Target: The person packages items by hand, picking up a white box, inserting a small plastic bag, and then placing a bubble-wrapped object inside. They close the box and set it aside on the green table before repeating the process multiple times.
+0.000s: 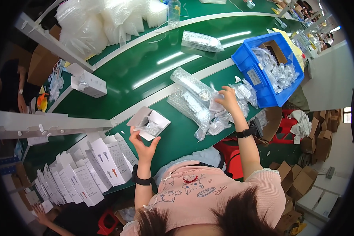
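Note:
My left hand (pixel 144 146) grips a small white carton (pixel 161 118) between thumb and fingers, its flap standing up. Inside the carton lies a crumpled clear plastic bag (pixel 150 126). My right hand (pixel 229 100) is curled at a small clear plastic bag (pixel 215 107), thumb and fingers closing on its edge. Several more clear bags (pixel 220 125) lie loose below and beside that hand. Just left of it, long bubble-wrap packs (pixel 189 106) rest on the green table (pixel 161 147).
A blue bin (pixel 259 84) full of small bags stands at the right. White printed cartons (pixel 82 173) stand in a row at the lower left. Across the green conveyor (pixel 129 70) are a white box (pixel 88 84) and a wrapped pack (pixel 200 41). A metal post (pixel 51 125) juts in from the left.

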`<state>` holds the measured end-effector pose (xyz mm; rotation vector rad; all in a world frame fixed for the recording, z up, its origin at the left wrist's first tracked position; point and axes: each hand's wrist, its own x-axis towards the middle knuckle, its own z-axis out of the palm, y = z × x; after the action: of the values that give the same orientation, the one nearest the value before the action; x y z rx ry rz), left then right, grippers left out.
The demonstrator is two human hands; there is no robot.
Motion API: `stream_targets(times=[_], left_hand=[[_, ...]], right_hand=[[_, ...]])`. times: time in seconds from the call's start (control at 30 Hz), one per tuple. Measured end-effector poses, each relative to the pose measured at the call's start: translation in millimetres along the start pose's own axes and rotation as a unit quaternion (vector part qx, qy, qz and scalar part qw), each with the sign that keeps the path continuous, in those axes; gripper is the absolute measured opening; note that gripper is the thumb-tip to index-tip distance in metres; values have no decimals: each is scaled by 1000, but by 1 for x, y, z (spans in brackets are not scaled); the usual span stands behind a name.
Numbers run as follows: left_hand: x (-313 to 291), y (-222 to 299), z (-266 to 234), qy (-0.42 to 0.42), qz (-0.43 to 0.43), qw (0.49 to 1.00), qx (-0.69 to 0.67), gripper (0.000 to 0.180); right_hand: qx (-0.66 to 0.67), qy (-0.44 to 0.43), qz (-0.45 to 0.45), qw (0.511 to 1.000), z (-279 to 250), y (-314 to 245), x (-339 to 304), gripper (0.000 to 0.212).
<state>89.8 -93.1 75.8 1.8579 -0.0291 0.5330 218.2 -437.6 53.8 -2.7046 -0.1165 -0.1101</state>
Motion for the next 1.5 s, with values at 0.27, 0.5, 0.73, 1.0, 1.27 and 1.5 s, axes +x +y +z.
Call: stream_targets(times=[0.27,0.5,0.73,1.0,1.27,1.5], left_hand=[[29,46,1,-31,-43,964,259,41],[50,72,9,-28,-91,982,162,29],[42,51,14,10,-107,970,219,16],[47,46,3,-14,-98,985,145,11],[49,38,-2,-15,-66,990,123,11],[59,44,-3,-31,-129,979,154,8]], right_hand=[[360,56,-27,931,-46,-78,0,30],[235,-76,-129,960,-63,-133,10,31],[153,-34,-431,889,-58,-153,6,35],[79,-268,-485,829,-36,-212,32,32],[-119,-282,-580,755,-44,-228,44,28],[159,-174,-515,825,-88,-208,47,21]])
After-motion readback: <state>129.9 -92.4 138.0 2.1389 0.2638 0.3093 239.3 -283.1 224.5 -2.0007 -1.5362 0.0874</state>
